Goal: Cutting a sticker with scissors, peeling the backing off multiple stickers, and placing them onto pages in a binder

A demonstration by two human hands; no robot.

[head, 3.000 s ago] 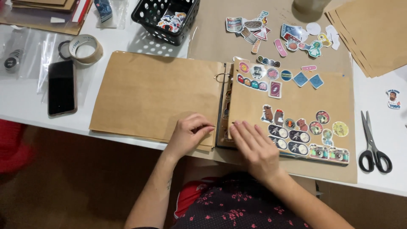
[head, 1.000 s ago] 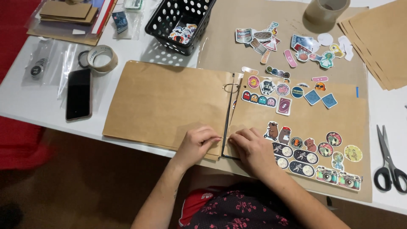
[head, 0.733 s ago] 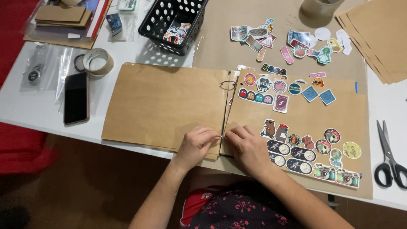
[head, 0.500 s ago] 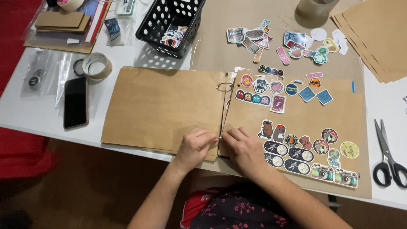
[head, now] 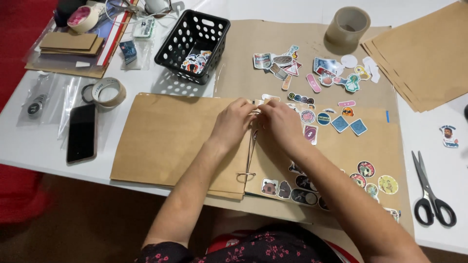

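Note:
An open scrapbook of brown kraft paper lies on the white table, its left page bare and its right page covered with several stickers. A metal binder ring holds the near end of the spine. My left hand and my right hand meet at the far end of the spine, fingertips pinched together around the upper ring, which is hidden under them. My right forearm crosses the lower stickers.
A black plastic basket with stickers, loose stickers, a tape roll and a stack of kraft sheets lie beyond. Scissors rest at the right; a phone and masking tape at the left.
Both hands have moved from the near end of the spine up to its far end. The lower ring, covered before, now shows.

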